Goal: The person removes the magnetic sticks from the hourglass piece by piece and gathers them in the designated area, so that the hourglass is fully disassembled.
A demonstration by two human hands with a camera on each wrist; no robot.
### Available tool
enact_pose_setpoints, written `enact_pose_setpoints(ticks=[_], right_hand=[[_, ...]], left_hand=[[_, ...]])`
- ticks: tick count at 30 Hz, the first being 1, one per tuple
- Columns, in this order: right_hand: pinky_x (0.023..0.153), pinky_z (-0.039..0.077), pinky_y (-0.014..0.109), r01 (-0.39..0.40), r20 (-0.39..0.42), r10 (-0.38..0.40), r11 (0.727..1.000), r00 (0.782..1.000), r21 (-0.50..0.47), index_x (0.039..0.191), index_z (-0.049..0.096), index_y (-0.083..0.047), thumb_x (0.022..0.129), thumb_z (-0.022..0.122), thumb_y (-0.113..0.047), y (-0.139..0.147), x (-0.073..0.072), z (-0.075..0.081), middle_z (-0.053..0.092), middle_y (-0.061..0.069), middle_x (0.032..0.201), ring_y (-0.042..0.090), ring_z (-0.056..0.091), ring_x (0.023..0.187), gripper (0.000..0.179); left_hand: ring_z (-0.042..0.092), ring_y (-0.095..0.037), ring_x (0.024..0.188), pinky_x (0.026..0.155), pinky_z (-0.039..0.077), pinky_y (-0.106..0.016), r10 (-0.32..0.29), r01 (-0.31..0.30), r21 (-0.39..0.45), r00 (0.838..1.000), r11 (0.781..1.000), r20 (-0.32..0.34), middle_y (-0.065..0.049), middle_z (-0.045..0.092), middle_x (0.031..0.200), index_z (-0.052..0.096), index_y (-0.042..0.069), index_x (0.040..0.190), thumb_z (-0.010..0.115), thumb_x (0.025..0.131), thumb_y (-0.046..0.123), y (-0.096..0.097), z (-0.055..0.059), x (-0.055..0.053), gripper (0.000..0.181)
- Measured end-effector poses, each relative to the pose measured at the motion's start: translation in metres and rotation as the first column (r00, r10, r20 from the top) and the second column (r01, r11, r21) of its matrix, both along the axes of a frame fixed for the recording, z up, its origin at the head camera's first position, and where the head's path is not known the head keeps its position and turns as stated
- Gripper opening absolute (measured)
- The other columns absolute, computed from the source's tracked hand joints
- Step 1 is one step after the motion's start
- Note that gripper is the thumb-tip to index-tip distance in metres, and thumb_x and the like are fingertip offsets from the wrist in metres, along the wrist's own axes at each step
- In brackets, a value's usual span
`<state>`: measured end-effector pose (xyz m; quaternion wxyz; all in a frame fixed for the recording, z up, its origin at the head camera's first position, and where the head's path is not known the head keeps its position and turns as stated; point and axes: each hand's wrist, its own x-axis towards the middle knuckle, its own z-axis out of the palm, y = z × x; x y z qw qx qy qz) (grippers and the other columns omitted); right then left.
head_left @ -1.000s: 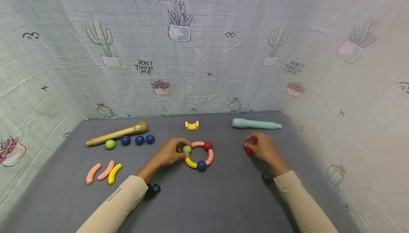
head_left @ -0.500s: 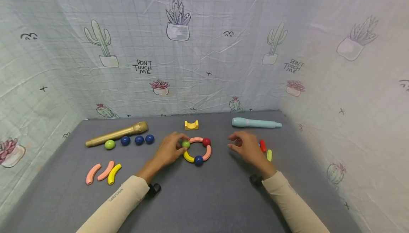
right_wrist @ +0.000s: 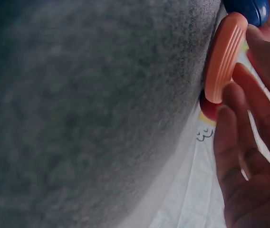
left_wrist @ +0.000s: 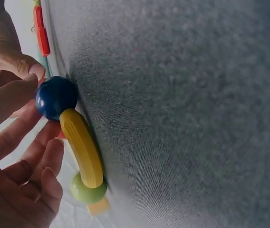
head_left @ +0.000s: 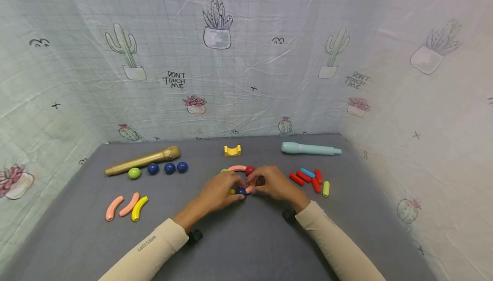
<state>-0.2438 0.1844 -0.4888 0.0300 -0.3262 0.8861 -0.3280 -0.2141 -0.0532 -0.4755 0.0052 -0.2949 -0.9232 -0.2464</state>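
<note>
A ring of balls joined by curved sticks lies at the middle of the table, between both hands. My left hand (head_left: 220, 190) pinches the blue ball (left_wrist: 58, 98) between thumb and fingers. From that ball a yellow curved stick (left_wrist: 83, 148) runs to a green ball (left_wrist: 88, 189). My right hand (head_left: 274, 182) grips a pink curved stick (right_wrist: 224, 58), whose end meets the blue ball in the right wrist view. Beyond it are a red ball (head_left: 250, 170) and another pink curved stick (head_left: 236, 168). The fingers partly cover the ring in the head view.
To the left lie a gold microphone (head_left: 144, 161), several loose balls (head_left: 170, 168) and loose curved sticks (head_left: 114, 208). A yellow cradle block (head_left: 233, 150) stands behind the ring. On the right are a pale blue microphone (head_left: 311, 149) and several short straight sticks (head_left: 316, 184).
My right hand has let go of a red stick on the right and moved left to the ring. My left hand has shifted from the green ball to the blue ball.
</note>
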Motion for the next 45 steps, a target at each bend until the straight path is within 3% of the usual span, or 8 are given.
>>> enact_pose_setpoints(ticks=[9,18,24,30,34,36,45], right_hand=[[0.073,0.054,0.021,-0.045,0.031,0.044,0.998,0.999,0.050,0.098,0.081,-0.016,0.087,0.088,-0.017,-0.006,0.000,0.001,0.077,-0.003,0.095,0.002,0.064,0.079,0.013],[0.067,0.053,0.021,-0.069,0.065,0.066,0.997,0.996,0.039,0.094,0.081,-0.014,0.087,0.087,-0.018,-0.008,0.002,0.002,0.077,-0.002,0.091,0.005,0.064,0.074,0.010],[0.068,0.053,0.021,-0.039,0.056,0.037,0.998,0.998,0.042,0.098,0.082,-0.015,0.088,0.087,-0.015,-0.005,0.005,0.001,0.078,-0.004,0.092,0.003,0.065,0.075,0.012],[0.087,0.055,0.040,0.060,-0.032,-0.061,0.998,0.998,-0.031,0.116,0.081,-0.011,0.092,0.083,-0.012,0.005,0.002,0.006,0.076,0.003,0.115,0.022,0.065,0.103,0.024],[0.103,0.053,0.052,0.036,-0.040,-0.035,0.999,0.999,0.027,0.124,0.078,-0.010,0.094,0.080,-0.010,0.010,-0.003,0.005,0.073,0.005,0.130,0.027,0.064,0.123,0.030],[0.107,0.051,0.052,0.022,-0.025,-0.020,0.998,0.999,0.054,0.124,0.078,-0.011,0.094,0.079,-0.008,0.011,-0.004,0.005,0.073,0.005,0.127,0.027,0.064,0.123,0.030],[0.098,0.054,0.044,0.044,0.014,-0.046,0.996,0.999,0.084,0.113,0.081,-0.014,0.091,0.084,-0.008,0.012,0.002,0.010,0.070,-0.001,0.113,0.019,0.066,0.108,0.023]], left_hand=[[0.067,-0.016,0.093,0.082,0.057,-0.039,-0.019,0.018,-0.041,1.000,0.999,-0.011,0.003,0.072,0.105,0.078,0.018,0.110,0.089,0.089,0.027,0.001,-0.006,-0.003,0.025],[0.068,-0.018,0.092,0.081,0.057,-0.041,-0.077,0.076,-0.050,0.997,0.996,-0.021,0.001,0.071,0.107,0.077,0.018,0.110,0.088,0.086,0.016,-0.003,-0.004,-0.003,0.027],[0.066,-0.018,0.094,0.084,0.056,-0.043,-0.056,0.054,-0.077,0.998,0.996,-0.023,-0.001,0.069,0.107,0.078,0.017,0.111,0.087,0.084,0.008,-0.012,-0.004,-0.006,0.029],[0.064,-0.019,0.095,0.083,0.056,-0.045,-0.037,0.034,-0.087,0.999,0.996,-0.034,-0.001,0.067,0.107,0.077,0.018,0.111,0.089,0.086,0.016,-0.018,-0.005,-0.007,0.028],[0.062,-0.016,0.093,0.081,0.055,-0.042,-0.038,0.035,-0.091,0.999,0.995,-0.022,-0.001,0.066,0.106,0.076,0.019,0.111,0.090,0.087,0.019,-0.018,-0.007,-0.009,0.027],[0.063,-0.016,0.094,0.082,0.055,-0.042,-0.039,0.037,-0.088,0.999,0.995,-0.015,-0.001,0.066,0.106,0.076,0.018,0.110,0.089,0.087,0.018,-0.018,-0.007,-0.010,0.026],[0.063,-0.023,0.106,0.091,0.056,-0.046,0.015,-0.018,-0.065,0.998,0.998,-0.054,-0.002,0.066,0.110,0.079,0.016,0.106,0.087,0.085,0.004,-0.028,-0.007,-0.021,0.025]])
